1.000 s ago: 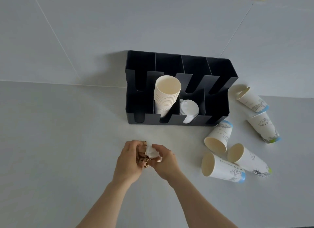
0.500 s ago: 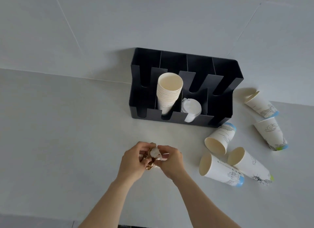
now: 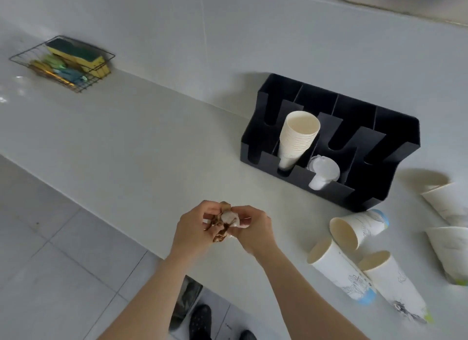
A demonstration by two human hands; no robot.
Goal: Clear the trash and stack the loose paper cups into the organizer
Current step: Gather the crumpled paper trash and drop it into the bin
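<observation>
Soft, even daylight, faint shadows under the organizer [image 3: 329, 147], wide-angle bending and motion blur toward the edges.

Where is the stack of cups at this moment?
In the head view, the cup stack stands in the black organizer, in the second slot from its left end, right of centre of the picture, with white lids in the next slot to its right.

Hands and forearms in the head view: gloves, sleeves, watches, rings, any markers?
None visible. The left hand and right hand are bare, no gloves. Both forearms are uncovered up to the bottom edge of the frame, so no sleeve shows. No watch, band, cable or tracking marker at either wrist. No ring can be made out, though the fingers are partly hidden and slightly blurred.
</observation>
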